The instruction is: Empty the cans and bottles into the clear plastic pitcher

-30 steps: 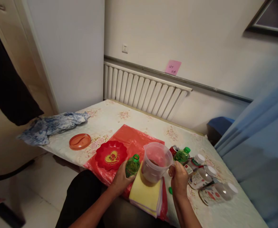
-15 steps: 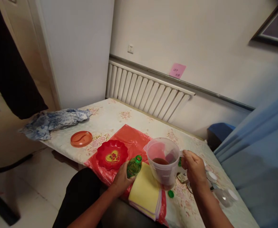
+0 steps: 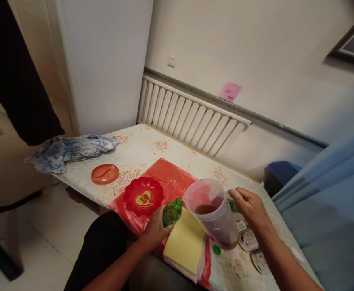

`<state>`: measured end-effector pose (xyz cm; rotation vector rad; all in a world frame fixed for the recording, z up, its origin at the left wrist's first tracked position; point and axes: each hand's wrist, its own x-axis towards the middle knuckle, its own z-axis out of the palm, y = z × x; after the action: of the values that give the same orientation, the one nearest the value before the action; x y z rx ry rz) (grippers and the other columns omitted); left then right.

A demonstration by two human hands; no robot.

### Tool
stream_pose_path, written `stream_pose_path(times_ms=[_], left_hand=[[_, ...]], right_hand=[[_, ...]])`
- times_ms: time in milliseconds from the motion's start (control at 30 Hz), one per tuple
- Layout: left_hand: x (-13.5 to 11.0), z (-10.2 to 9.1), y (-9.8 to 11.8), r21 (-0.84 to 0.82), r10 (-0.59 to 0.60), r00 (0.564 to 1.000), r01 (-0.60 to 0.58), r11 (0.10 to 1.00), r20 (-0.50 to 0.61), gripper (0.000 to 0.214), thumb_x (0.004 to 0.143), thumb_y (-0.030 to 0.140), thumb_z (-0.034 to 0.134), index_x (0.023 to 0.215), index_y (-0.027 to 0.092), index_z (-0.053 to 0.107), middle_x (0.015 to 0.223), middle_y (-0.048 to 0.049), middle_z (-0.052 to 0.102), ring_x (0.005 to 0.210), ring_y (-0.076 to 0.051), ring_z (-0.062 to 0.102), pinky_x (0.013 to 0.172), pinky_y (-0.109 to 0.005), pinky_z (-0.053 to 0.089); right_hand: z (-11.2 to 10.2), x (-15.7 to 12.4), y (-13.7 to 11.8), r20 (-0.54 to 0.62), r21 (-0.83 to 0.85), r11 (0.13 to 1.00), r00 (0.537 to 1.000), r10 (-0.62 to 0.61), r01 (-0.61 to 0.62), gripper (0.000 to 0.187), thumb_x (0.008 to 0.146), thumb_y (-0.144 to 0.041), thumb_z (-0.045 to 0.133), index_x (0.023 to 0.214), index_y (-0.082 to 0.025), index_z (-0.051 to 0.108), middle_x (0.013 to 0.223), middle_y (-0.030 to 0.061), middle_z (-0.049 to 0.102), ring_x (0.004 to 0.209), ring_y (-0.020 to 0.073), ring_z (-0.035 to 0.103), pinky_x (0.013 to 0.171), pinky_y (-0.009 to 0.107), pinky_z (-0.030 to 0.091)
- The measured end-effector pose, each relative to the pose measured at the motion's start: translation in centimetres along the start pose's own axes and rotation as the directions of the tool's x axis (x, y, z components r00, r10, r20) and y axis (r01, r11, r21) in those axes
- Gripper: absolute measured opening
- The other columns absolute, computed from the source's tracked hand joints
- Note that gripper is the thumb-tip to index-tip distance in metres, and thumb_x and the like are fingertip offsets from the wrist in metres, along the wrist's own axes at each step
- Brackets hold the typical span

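Note:
My left hand [image 3: 157,227] is closed around a green bottle [image 3: 173,213], whose uncapped neck leans to the right. By its handle, my right hand [image 3: 249,204] grips a clear plastic measuring jug [image 3: 216,218] with brown liquid inside. The jug tips left, its spout near the bottle mouth but apart from it. Below both lies a folded yellow cloth [image 3: 187,244] on red plastic sheeting [image 3: 172,173]. A green bottle cap [image 3: 216,249] rests beside the cloth. Left of the bottle sits a red scalloped plate [image 3: 131,202] with a yellow heart.
An orange lid-like dish [image 3: 104,173] and a crumpled blue-white cloth [image 3: 74,151] lie on the table's left side. Several jar-like containers [image 3: 249,240] stand under my right arm. A blue curtain [image 3: 340,194] hangs at the right; a radiator [image 3: 191,117] lines the wall.
The jug has tilted further to the left, its base swinging right and down. My right hand has risen slightly. The bottle in my left hand has hardly moved.

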<state>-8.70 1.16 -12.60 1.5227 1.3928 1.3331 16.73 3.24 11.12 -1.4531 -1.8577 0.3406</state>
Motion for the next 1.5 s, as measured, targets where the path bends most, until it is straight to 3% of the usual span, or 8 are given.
stream_pose_path(times_ms=[300,433,1033,1500], left_hand=[[0.0,0.0,0.0,-0.006,-0.033,0.999,0.033,0.999,0.012,0.066,0.065,0.021,0.074,0.126,0.018,0.049,0.125,-0.0121,0.059,0.121,-0.03,0.054,0.105,-0.047,0.042],[-0.1,0.0,0.0,0.007,-0.039,0.999,0.039,0.999,0.017,0.068,0.065,0.021,0.075,0.127,0.019,0.048,0.127,-0.0121,0.058,0.121,-0.029,0.053,0.106,-0.046,0.041],[-0.2,0.0,-0.4,0.003,0.002,1.0,-0.002,1.0,0.021,0.066,0.067,0.022,0.074,0.128,0.018,0.049,0.125,-0.0119,0.058,0.118,-0.028,0.055,0.103,-0.043,0.043],[-0.2,0.1,-0.5,0.002,-0.007,1.0,0.007,1.0,0.014,0.066,0.066,0.023,0.076,0.126,0.018,0.05,0.122,-0.0117,0.059,0.117,-0.028,0.055,0.101,-0.044,0.043]], right_hand=[[0.0,1.0,-1.5,0.078,-0.14,0.983,0.991,-0.112,0.122,0.049,0.079,-0.059,0.05,0.051,-0.022,0.037,0.052,-0.0049,0.03,0.05,0.0107,0.031,0.047,0.024,0.025],[-0.2,1.2,-2.2,0.145,-0.183,0.976,0.985,-0.092,0.118,0.049,0.08,-0.061,0.048,0.052,-0.021,0.038,0.053,-0.0043,0.031,0.052,0.0112,0.033,0.049,0.025,0.026],[-0.6,2.4,-4.8,0.233,-0.29,0.941,0.967,-0.108,0.175,0.049,0.08,-0.061,0.044,0.053,-0.022,0.036,0.053,-0.004,0.032,0.053,0.0115,0.034,0.05,0.024,0.027],[-0.8,3.0,-5.1,0.284,-0.322,0.929,0.955,-0.09,0.184,0.051,0.082,-0.063,0.044,0.053,-0.022,0.033,0.054,-0.0049,0.03,0.053,0.0108,0.031,0.05,0.025,0.025]])
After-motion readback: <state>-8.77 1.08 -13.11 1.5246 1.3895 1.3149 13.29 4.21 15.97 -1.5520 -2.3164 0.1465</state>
